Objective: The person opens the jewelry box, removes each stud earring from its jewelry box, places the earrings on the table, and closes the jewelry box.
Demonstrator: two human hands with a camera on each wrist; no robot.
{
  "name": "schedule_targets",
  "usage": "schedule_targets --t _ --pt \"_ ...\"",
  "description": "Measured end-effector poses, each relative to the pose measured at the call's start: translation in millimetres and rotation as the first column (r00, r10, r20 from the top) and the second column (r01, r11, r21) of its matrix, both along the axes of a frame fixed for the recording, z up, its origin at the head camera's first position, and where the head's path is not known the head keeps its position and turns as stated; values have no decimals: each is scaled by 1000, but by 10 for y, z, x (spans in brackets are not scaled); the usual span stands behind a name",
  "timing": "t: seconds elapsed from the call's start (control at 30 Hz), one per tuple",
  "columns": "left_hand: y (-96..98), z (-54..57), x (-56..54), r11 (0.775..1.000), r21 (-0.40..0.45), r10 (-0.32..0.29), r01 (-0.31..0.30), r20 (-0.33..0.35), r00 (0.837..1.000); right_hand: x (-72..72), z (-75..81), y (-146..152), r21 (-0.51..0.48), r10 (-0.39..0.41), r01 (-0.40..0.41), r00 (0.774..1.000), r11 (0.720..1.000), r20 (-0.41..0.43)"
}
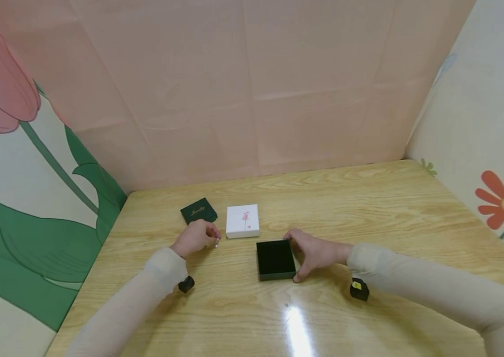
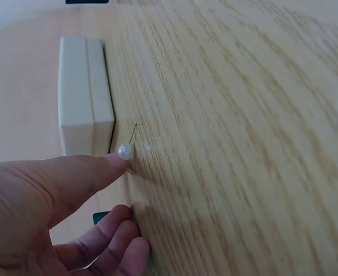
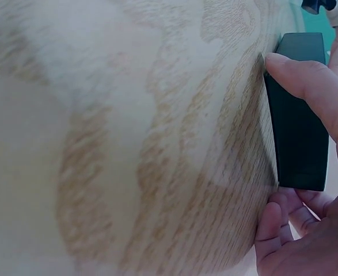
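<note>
Between the thumb and forefinger of my left hand (image 1: 196, 237) is a pearl earring (image 2: 126, 151), a round white bead with a thin metal pin sticking out. The other fingers of that hand curl loosely below it in the left wrist view. My right hand (image 1: 316, 252) grips the right side of a square, dark green jewelry box (image 1: 275, 258), thumb at its near corner and fingers at the far one. This box sits on the table with its dark inside facing up. In the right wrist view the green box wall (image 3: 300, 126) lies between thumb and fingers.
A white box (image 1: 243, 220) with a pink flower print stands behind the two hands. To its left, just beyond my left hand, lies a dark green lid (image 1: 199, 210) with gold lettering. All rest on a wood-grain table (image 1: 345, 198) against a pink backdrop.
</note>
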State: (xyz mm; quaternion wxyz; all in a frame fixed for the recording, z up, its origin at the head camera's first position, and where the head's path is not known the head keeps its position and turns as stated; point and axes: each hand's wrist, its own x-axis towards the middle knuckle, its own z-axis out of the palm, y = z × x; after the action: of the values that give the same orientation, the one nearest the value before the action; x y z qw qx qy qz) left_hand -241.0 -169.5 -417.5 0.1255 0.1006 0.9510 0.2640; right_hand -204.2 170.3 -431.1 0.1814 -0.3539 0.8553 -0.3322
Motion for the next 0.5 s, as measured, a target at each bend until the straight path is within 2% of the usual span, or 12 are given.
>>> schedule_targets --t 0.2,0.33,0.5 --pt "8 1 0 1000 -11 -2 1 -16 1000 5 3 -3 11 -12 12 1000 1000 8" --pt "15 2 -2 1000 -12 11 -11 1 1000 8 5 -6 13 -19 19 1000 1000 20" --pt "-7 33 -8 1000 10 -10 10 12 1000 9 5 -10 8 -18 18 1000 1000 25"
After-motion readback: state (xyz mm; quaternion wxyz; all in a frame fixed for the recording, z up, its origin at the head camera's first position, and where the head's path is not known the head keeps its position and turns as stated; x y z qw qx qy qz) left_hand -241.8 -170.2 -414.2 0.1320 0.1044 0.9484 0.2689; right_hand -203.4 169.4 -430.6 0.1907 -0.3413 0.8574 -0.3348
